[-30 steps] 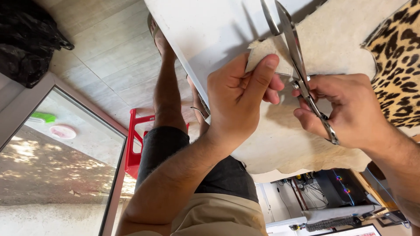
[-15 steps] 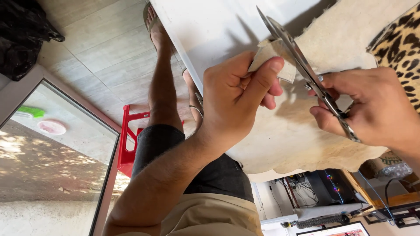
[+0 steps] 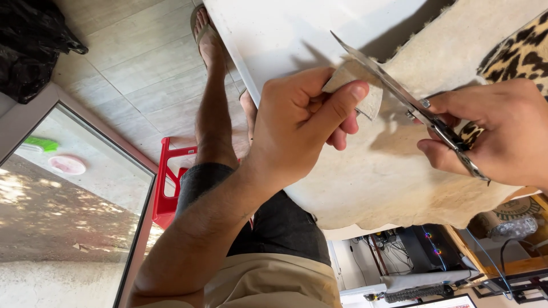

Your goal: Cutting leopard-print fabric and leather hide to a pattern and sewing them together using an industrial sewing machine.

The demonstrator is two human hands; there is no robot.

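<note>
Since a second ago the scissors (image 3: 408, 102) have tilted flatter and bitten further into the small tan leather piece (image 3: 358, 85). The left hand (image 3: 297, 128) pinches that piece between thumb and fingers above the pale hide (image 3: 394, 188) on the white desk (image 3: 285, 34); the right hand (image 3: 502, 140) is closed on the scissor handles. The cut looks partway done, edge unsevered. Count: one scissors, one piece, two hands.

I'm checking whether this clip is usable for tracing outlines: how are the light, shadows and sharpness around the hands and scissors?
Head view: hard sunlight, with dark shadows of the metal scissors and left hand cast on the white tabletop; the small tan leather piece and right hand look sharp; the shelves in the lower right corner are dim and soft.
</note>
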